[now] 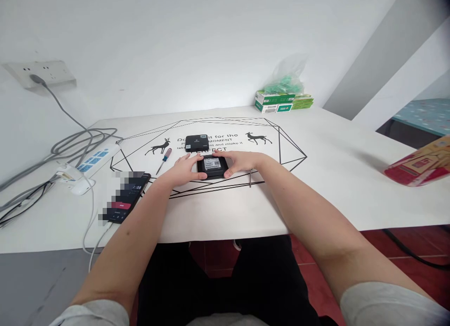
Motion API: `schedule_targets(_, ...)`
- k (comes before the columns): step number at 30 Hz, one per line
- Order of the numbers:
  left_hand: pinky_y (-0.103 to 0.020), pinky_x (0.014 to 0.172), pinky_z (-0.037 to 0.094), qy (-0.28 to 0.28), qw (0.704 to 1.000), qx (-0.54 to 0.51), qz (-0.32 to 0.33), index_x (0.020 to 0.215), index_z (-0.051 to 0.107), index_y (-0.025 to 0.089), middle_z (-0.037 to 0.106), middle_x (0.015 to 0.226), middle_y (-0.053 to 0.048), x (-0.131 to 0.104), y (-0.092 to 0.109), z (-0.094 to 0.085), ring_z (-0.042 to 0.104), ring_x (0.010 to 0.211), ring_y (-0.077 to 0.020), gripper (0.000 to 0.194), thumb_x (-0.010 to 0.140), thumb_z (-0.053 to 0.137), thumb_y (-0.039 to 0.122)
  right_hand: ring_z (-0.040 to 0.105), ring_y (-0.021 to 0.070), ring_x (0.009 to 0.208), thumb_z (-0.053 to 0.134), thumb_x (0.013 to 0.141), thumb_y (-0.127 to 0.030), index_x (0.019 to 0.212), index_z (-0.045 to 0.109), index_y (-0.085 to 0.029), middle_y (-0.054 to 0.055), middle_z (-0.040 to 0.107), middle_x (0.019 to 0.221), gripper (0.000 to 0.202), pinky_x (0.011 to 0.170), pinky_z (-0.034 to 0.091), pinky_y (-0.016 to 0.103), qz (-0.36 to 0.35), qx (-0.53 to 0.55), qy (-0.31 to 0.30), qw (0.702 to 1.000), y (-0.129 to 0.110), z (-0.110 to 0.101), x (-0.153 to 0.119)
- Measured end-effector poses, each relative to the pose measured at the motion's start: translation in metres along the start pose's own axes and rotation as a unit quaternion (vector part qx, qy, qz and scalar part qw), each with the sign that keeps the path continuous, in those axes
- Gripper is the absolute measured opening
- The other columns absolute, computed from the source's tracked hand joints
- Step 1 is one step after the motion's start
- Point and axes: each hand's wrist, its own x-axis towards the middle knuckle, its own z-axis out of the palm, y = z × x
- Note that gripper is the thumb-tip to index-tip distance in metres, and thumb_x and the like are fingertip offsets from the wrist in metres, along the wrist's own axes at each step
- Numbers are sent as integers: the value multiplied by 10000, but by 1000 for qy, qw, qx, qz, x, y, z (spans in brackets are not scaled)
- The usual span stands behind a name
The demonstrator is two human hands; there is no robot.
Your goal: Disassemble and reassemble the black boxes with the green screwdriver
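A flat black hard drive (pixel 212 164) with a white printed label lies on the table in front of me, seemingly seated in a black case. My left hand (pixel 185 169) grips its left side, thumb along the near edge and fingers at the far left corner. On the opposite side, my right hand (pixel 239 161) holds it with the thumb at the near right corner and fingers over the far edge. Just behind it sits a second flat black box (pixel 196 142) with small stickers. A screwdriver (pixel 164 160) lies left of my left hand. Partly under my right wrist is a thin metal tool (pixel 250 178).
A phone (pixel 127 197) with a lit screen lies by my left forearm, its cable running off the table edge. A white power strip (pixel 94 162) and coiled grey cables stand farther left. Green boxes (pixel 274 101) with a plastic bag are at the back, a red package (pixel 418 166) at right.
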Motion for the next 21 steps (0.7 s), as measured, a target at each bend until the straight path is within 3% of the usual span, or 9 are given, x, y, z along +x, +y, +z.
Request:
schedule_targets(8, -645, 1380, 125, -9, 999, 43, 20, 1658, 496, 241, 321, 1836, -113, 5, 3, -2, 150, 1732, -411, 961, 883, 600, 801, 232, 401, 1736, 983, 617, -664, 1789, 252, -249, 81, 242, 1872, 1442, 1444, 150, 518, 25, 18, -3, 1000, -5, 1, -1)
schedule_targets(13, -680, 1368, 119, -1, 999, 41, 19, 1623, 532, 261, 424, 1786, -124, 6, 5, -3, 216, 1714, -424, 902, 876, 649, 754, 232, 391, 1739, 986, 621, -644, 1779, 295, -255, 73, 252, 1869, 1404, 1445, 165, 506, 22, 8, -2, 1000, -4, 1, 1)
schedule_targets(17, -599, 1368, 215, 13, 999, 19, 36, 1628, 542, 258, 453, 1771, -123, 3, 2, -1, 346, 1667, -405, 898, 875, 684, 725, 295, 391, 1718, 988, 625, -618, 1765, 338, -282, 77, 316, 1850, 1354, 1437, 200, 534, 7, 5, 11, 1000, -2, 2, 2)
schedule_targets(21, -599, 1364, 225, 21, 999, 20, 31, 1646, 543, 273, 376, 1816, -80, 0, -3, 1, 189, 1715, -434, 919, 887, 668, 775, 282, 408, 1720, 995, 615, -619, 1761, 351, -268, 84, 309, 1852, 1360, 1435, 213, 538, 7, -2, 31, 1000, 1, 1, -2)
